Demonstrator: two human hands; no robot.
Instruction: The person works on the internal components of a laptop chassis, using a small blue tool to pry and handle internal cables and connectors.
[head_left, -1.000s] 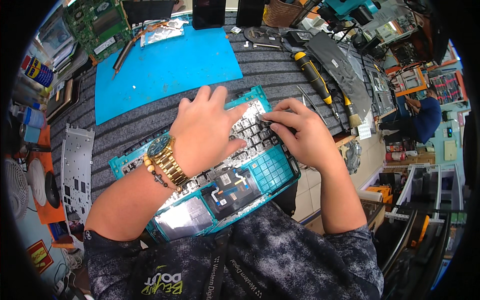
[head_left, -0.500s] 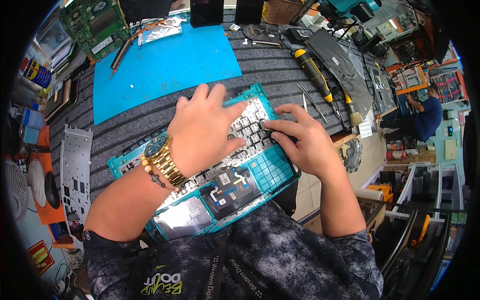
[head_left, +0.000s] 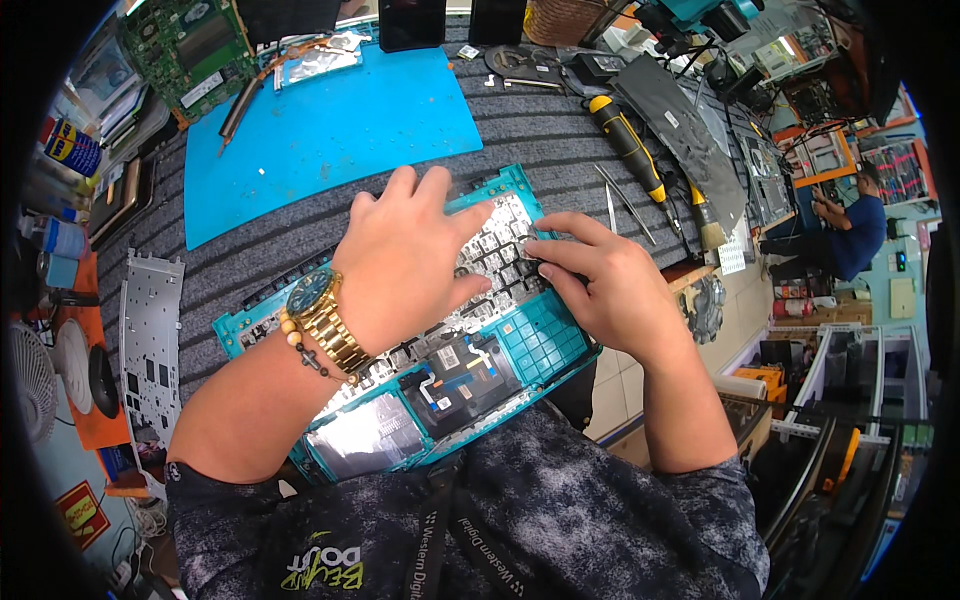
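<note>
A teal laptop top case (head_left: 547,338) lies tilted across my lap and the bench edge, its inner side up. The silvery back of its keyboard (head_left: 510,222) shows, with black key parts in its openings. My left hand (head_left: 405,255), with a gold watch on the wrist, rests flat over the keyboard, fingers spread and thumb out. At the keyboard's right part, my right hand (head_left: 605,285) has thumb and forefinger closed in a pinch; what sits between the tips is too small to make out. Below the keyboard is the dark touchpad back (head_left: 462,378) with ribbon cables.
Beyond the case lies a blue mat (head_left: 330,140) on grey ribbed cloth. To the right are a yellow-black screwdriver (head_left: 625,145), tweezers (head_left: 608,198) and a brush (head_left: 710,222). A silver metal plate (head_left: 152,360) stands at left. Another person (head_left: 855,228) is at far right.
My right hand has shifted slightly left, its thumb and forefinger closer together over the keyboard. My left hand and the laptop case are nearly still.
</note>
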